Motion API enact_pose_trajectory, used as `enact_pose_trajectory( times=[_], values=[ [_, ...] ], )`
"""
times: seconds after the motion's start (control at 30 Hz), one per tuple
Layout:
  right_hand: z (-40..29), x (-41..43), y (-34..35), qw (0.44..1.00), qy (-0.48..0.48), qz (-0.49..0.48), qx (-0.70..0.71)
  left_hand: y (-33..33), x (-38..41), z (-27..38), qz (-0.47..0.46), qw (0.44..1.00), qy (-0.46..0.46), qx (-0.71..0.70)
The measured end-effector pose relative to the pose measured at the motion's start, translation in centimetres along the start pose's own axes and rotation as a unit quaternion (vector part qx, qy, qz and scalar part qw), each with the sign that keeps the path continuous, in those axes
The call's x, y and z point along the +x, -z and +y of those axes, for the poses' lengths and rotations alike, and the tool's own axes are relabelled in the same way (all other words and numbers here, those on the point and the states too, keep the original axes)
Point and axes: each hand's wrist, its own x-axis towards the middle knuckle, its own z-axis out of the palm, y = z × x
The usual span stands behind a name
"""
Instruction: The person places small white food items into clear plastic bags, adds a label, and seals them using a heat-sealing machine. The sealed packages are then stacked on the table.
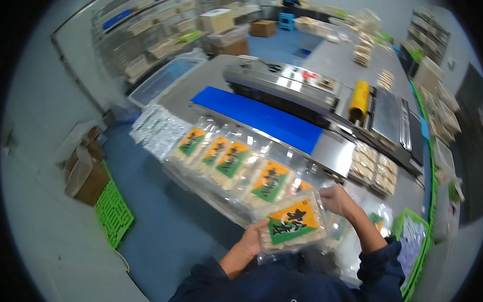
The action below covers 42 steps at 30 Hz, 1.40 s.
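A clear plastic food package [294,223] with an orange-and-green label bearing black writing is tilted up before my body. Pale, stick-like pieces show through its wrapping. My left hand [252,238] grips its left side, the thumb over the front. At the upper right corner, the curled fingers of my right hand [335,199] pinch the loose clear film. Several similar labelled packages lie in a row along the table's near edge, among them one package [270,182] just beyond the held one and another package [191,142] at the far left end.
A blue conveyor belt [260,116] runs behind the row, beside a steel wrapping machine [283,83] with a yellow film roll [359,99]. Wrapped food trays [369,166] sit to the right. Silvery bags [159,130] lie at left; a green basket [410,233] stands close on my right.
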Motion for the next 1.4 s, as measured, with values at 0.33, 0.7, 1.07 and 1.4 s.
enact_pose_trajectory(
  times=[0.33, 0.7, 1.07, 1.4],
  values=[
    [-2.8, 7.1, -3.9, 0.954, 0.005, 0.214, 0.212, 2.8, -6.6, 13.8, 0.045, 0.971, -0.232, -0.042],
    [7.1, -9.9, -12.0, 0.853, -0.288, 0.385, 0.202, 12.9, -3.2, 36.0, 0.453, 0.699, -0.398, 0.385],
    [23.2, -20.5, -11.5, 0.826, -0.302, 0.418, -0.226, 0.9, -0.3, 22.3, 0.384, 0.336, -0.577, 0.638],
    [7.7, -12.8, -4.9, 0.828, -0.039, 0.531, -0.176, -10.2, 9.9, -7.1, -0.066, 0.75, -0.012, 0.658]
  ],
)
